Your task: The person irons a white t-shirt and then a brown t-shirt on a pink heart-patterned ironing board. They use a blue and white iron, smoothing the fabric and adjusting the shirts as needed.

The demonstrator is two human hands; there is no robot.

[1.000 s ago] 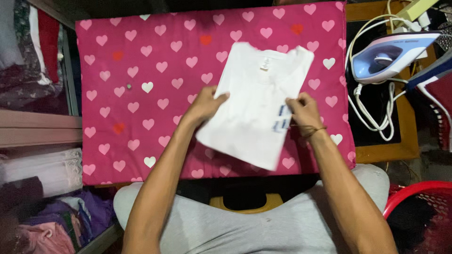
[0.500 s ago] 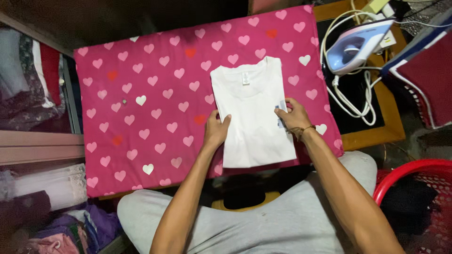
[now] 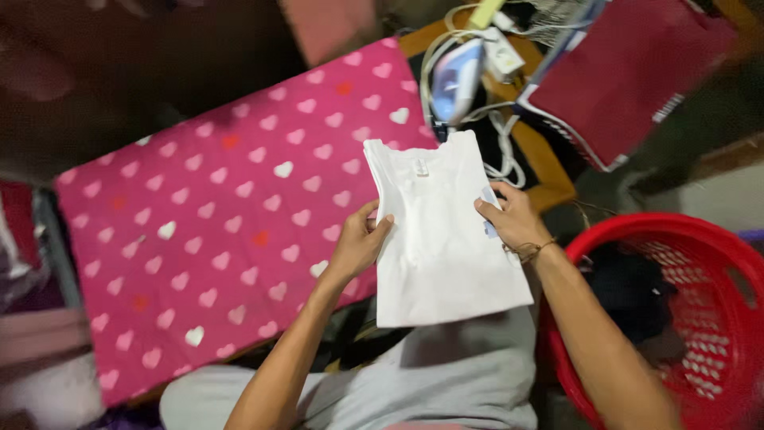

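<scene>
White folded shirt (image 3: 442, 247), small neck label (image 3: 420, 166), pinched between left hand (image 3: 358, 243) and right hand (image 3: 512, 219) fingers.

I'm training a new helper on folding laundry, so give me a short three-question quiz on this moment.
1. True or false: both hands grip the folded white T-shirt.
2. What lies just to the right of the right hand?
A. a red laundry basket
B. a blue bucket
C. a cardboard box
3. Fill in: the iron sits beyond the far edge of the pink ____-patterned pad.

Key
1. True: the left hand holds its left edge, the right hand its right edge.
2. A
3. heart
</scene>
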